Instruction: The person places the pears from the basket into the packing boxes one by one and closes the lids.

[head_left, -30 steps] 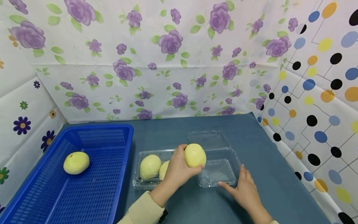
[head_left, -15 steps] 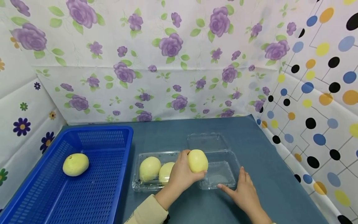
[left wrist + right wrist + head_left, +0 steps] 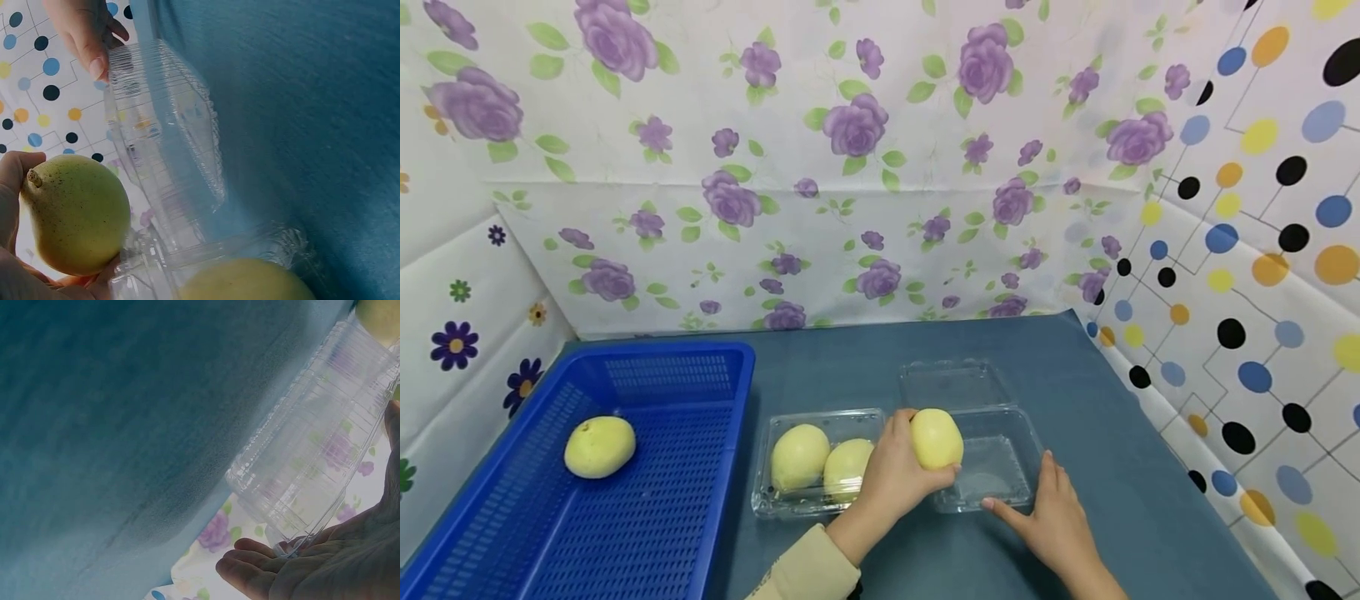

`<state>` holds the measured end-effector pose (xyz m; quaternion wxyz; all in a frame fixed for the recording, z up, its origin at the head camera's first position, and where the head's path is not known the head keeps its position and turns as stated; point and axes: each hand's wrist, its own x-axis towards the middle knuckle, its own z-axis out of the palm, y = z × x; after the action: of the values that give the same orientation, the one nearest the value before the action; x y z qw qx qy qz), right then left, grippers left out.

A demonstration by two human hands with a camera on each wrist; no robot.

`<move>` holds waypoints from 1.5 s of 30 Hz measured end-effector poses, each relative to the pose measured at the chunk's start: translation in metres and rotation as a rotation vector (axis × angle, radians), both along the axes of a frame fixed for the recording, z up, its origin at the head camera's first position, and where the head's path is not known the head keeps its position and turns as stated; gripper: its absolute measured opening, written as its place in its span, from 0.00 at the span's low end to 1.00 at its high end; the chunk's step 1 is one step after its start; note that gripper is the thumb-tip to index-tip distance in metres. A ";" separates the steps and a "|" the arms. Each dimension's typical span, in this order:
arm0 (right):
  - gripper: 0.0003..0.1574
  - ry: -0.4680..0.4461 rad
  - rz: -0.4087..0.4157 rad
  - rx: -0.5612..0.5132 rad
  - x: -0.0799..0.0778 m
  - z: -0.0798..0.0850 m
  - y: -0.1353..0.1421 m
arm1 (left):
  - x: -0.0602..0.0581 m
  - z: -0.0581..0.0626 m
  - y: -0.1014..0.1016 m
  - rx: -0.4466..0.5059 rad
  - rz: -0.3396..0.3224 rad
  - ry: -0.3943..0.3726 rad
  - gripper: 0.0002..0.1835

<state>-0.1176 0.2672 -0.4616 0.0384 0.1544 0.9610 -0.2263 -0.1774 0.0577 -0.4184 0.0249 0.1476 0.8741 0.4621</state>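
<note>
My left hand (image 3: pixel 898 471) grips a pale yellow-green, pear-shaped fruit (image 3: pixel 936 439) with a short stem stub, seen in the left wrist view. It is held over the left side of an open clear plastic box (image 3: pixel 1000 458), whose lid (image 3: pixel 955 383) is folded back behind it. My right hand (image 3: pixel 1056 517) rests at this box's front right corner, thumb at the front edge and fingers straight along the right side. Left of it stands another clear plastic box (image 3: pixel 767 505) with two similar fruits (image 3: pixel 800 457) inside, partly behind my left hand.
A blue plastic basket (image 3: pixel 730 450) stands at the left with one more pale fruit (image 3: pixel 599 447) in it. Blue cloth (image 3: pixel 827 367) covers the table. Patterned cloth walls (image 3: pixel 805 258) close off the back and both sides.
My left hand has moved slightly right and lower in the view with the fruit, uncovering more of the second fruit in the left box. My right hand stays at the open box.
</note>
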 end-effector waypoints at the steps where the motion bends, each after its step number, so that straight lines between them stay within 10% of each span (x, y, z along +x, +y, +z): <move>1: 0.79 -0.002 -0.001 -0.001 0.000 0.000 0.000 | 0.000 -0.001 0.000 -0.001 0.002 0.003 0.46; 45: 0.79 0.026 0.003 0.012 0.002 0.000 0.000 | -0.004 -0.012 0.007 -0.084 0.005 0.046 0.47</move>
<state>-0.1155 0.2673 -0.4619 0.0254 0.1502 0.9629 -0.2226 -0.1818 0.0643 -0.4299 0.0097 0.1549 0.8934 0.4215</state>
